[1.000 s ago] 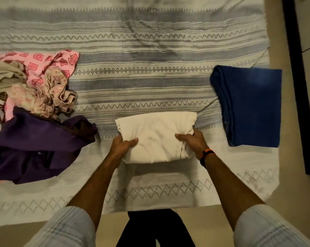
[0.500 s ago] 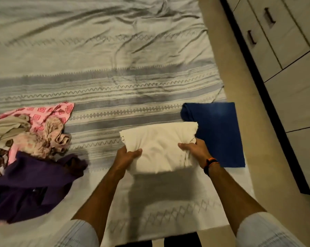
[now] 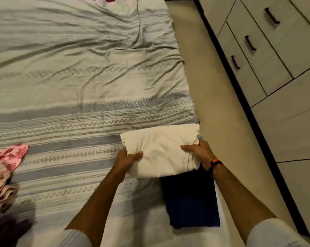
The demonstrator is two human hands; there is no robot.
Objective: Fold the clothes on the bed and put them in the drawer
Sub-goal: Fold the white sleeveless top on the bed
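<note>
Bed [image 3: 79, 68] near right edge: folded cream cloth [image 3: 161, 150] held above blue cloth [image 3: 191, 202]. Left hand [image 3: 127, 157], right hand [image 3: 197, 152] grasp its ends. Soft, light, floppy; support both sides.

1 head-worn view looks steeply down, close over the bed's [image 3: 83, 72] right edge, drawers [image 3: 254, 50] at right.

Soft matt cream cloth [image 3: 161, 148], creased; dark blue cloth [image 3: 191, 207] looks denser; woven bedsheet [image 3: 79, 68] wrinkled and matt; drawers [image 3: 257, 56] smooth, with dark handles
</note>
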